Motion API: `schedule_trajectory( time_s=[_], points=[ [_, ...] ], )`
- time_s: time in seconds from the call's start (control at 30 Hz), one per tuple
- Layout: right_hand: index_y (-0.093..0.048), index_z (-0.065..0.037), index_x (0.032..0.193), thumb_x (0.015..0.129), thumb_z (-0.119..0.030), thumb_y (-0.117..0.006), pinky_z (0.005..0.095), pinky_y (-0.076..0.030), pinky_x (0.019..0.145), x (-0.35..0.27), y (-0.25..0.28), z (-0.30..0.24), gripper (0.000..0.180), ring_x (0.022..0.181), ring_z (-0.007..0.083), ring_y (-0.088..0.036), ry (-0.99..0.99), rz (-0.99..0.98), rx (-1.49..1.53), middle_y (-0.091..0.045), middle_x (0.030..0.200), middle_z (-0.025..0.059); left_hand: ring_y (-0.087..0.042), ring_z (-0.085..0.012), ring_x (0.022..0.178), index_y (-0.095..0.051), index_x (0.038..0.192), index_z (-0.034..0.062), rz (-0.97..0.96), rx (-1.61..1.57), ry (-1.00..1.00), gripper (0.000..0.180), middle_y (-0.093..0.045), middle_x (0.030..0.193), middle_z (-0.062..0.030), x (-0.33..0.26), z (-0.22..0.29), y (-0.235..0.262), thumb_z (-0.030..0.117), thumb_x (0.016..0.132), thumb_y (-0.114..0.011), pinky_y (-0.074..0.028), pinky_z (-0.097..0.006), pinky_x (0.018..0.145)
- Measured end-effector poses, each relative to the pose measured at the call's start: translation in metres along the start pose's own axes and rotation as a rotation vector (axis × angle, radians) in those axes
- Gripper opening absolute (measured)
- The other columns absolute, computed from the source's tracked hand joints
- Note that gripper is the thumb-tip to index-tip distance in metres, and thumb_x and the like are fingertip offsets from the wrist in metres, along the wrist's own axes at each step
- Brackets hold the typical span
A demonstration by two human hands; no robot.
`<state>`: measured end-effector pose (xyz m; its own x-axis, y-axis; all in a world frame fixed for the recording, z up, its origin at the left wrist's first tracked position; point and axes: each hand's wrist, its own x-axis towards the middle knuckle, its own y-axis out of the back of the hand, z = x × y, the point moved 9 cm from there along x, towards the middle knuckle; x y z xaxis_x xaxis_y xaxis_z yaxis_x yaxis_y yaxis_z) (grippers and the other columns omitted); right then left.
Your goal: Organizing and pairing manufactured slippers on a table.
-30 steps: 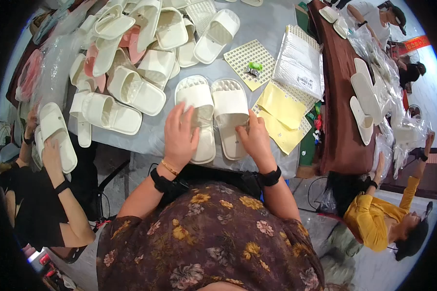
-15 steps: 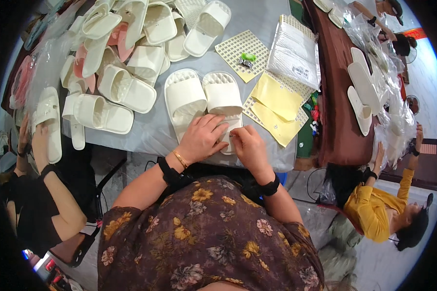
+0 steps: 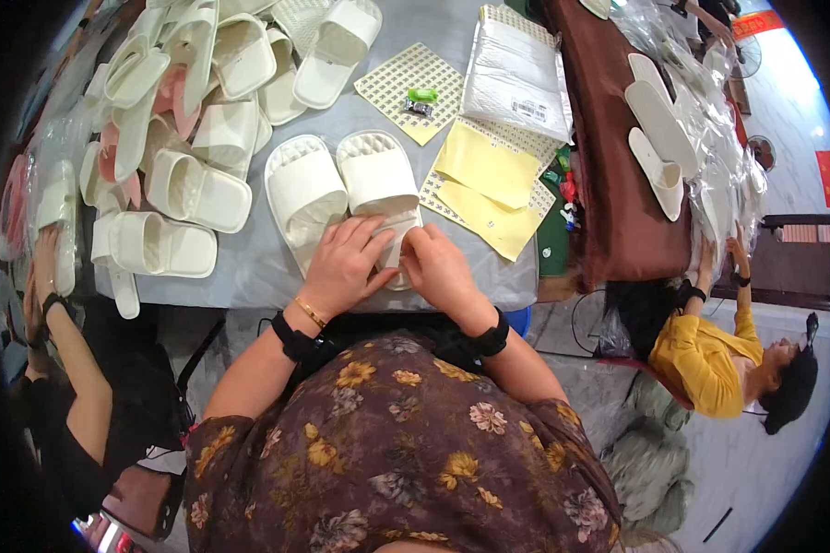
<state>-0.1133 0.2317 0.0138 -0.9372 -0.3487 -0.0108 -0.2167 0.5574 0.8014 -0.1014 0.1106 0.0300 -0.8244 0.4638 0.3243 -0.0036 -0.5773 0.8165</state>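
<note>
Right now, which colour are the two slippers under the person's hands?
The two slippers are cream white, seen best in the head view, the only one.

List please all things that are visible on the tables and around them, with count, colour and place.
pair of slippers: two, cream, table centre, under both hands
slipper pile: many, cream, some pink, table's left
yellow sheets: several, right of the pair
dotted sheet: one, holding a small green item
padded envelopes: white stack, top centre
brown table: right, with slippers and clear bags
seated person: yellow top, right
left hand: on the right slipper's heel
right hand: same heel
</note>
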Motion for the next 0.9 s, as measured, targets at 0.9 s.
schedule_trajectory(
  time_s=[0.9],
  points=[
    [-0.056, -0.005, 0.092, 0.086, -0.003, -0.058, 0.0436, -0.048, 0.071, -0.011, 0.011, -0.002, 0.007, 0.086, 0.0369, -0.059, 0.131, 0.090, -0.063, -0.056, 0.086, 0.0151, -0.052, -0.0305, 0.119, -0.060, 0.124, 0.0086, 0.015, -0.006, 0.000, 0.052, -0.058, 0.130, -0.0106, 0.000, 0.000, -0.002, 0.034, 0.081, -0.073, -0.039, -0.043, 0.099]
  ],
)
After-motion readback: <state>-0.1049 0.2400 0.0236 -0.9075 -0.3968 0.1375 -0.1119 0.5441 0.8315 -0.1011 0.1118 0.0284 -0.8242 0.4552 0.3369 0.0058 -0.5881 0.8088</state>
